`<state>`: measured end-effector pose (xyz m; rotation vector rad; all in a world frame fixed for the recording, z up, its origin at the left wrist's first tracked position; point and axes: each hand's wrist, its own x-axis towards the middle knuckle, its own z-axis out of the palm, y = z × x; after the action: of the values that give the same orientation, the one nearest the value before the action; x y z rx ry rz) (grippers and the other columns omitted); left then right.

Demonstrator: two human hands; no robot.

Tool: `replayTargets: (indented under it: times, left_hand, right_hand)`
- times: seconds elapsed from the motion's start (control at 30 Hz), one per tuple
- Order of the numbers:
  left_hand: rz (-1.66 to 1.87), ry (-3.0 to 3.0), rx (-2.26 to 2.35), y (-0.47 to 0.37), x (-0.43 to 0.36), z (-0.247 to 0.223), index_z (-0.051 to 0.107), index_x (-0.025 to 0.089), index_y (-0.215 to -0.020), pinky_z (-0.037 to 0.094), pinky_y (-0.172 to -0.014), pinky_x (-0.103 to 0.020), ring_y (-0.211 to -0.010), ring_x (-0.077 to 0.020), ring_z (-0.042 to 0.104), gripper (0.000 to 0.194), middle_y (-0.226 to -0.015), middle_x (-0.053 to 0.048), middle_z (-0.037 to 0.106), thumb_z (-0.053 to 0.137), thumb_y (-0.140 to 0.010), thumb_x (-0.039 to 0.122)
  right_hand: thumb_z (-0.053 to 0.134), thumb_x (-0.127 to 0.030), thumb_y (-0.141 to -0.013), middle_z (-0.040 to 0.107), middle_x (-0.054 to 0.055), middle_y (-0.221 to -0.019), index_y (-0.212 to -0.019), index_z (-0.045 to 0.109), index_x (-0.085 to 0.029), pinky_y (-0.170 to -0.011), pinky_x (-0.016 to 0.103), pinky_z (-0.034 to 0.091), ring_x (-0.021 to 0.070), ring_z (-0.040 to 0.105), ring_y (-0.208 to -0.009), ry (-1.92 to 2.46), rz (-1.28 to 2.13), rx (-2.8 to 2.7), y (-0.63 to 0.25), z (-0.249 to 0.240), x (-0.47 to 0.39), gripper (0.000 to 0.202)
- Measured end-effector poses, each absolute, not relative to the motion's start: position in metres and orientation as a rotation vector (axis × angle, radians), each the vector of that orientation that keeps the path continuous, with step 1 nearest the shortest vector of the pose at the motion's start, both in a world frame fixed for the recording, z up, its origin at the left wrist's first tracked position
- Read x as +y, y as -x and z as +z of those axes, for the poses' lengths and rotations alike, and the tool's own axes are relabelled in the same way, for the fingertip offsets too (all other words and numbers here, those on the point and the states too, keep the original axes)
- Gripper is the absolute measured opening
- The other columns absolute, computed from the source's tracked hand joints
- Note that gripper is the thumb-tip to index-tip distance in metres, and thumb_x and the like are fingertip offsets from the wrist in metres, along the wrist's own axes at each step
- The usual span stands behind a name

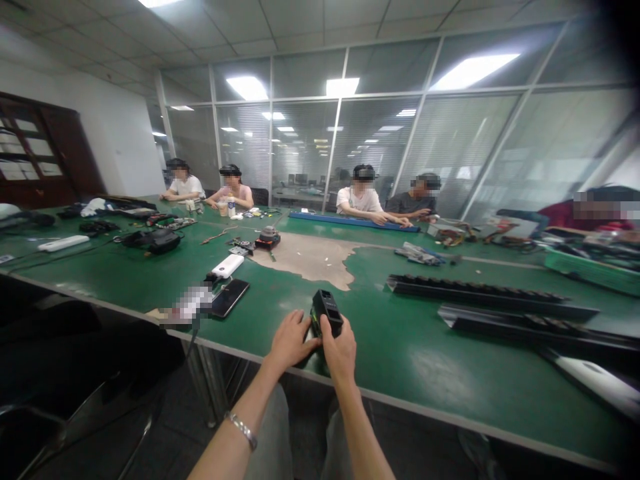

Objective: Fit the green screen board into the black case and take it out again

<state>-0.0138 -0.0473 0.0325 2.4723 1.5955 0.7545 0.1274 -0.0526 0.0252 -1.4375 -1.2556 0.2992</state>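
Note:
A black box-shaped device (326,301) stands slightly tilted at the near edge of the green table, with small window-like panels on its upper face. My right hand (341,343) is wrapped round its right side, thumb on the near face. On the left side, my left hand (291,339) grips low, fingers bent and thumb reaching to the device's bottom corner. A bit of green and something pale show between the left fingers and the device; what they are is hidden. A black phone-like slab (231,298) and a white power bank (228,266) lie to the left.
Black channel-shaped rails (475,288) lie at the right, near a green basket (590,270). A brown worn patch (320,257) marks the table (400,360). A black pouch (153,241) and cables lie left. Several people sit across; one touches a long blue bar (350,220).

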Motion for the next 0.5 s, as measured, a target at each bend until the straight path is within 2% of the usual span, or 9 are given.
replayTargets:
  times: [0.23,0.37,0.5]
  left_hand:
    - [0.735,-2.470,1.609,0.013,-0.047,0.032,0.044,0.019,-0.139,0.030,-0.113,-0.043,-0.136,-0.0283,0.037,0.065,-0.144,-0.013,0.046,0.056,-0.086,0.055]
    - [0.712,-2.483,1.612,0.014,-0.047,0.033,0.047,0.022,-0.136,0.031,-0.113,-0.044,-0.136,-0.0292,0.037,0.059,-0.146,-0.012,0.045,0.055,-0.087,0.054]
    - [0.710,-2.491,1.615,0.014,-0.047,0.033,0.051,0.021,-0.133,0.031,-0.112,-0.044,-0.136,-0.0298,0.038,0.057,-0.145,-0.013,0.045,0.054,-0.087,0.055]
  right_hand:
    - [0.049,-0.062,-0.083,0.070,0.013,-0.102,-0.110,0.063,-0.015,-0.081,0.035,0.046,0.0260,0.063,-0.094,1.389,0.339,-1.240,-0.139,0.029,-0.055,0.057]
    - [0.047,-0.063,-0.084,0.071,0.011,-0.096,-0.109,0.064,-0.015,-0.077,0.033,0.046,0.0242,0.063,-0.088,1.365,0.341,-1.243,-0.143,0.032,-0.057,0.057]
    - [0.046,-0.064,-0.083,0.069,0.014,-0.100,-0.110,0.062,-0.015,-0.081,0.036,0.045,0.0265,0.062,-0.093,1.415,0.239,-1.239,-0.156,0.033,-0.054,0.059]
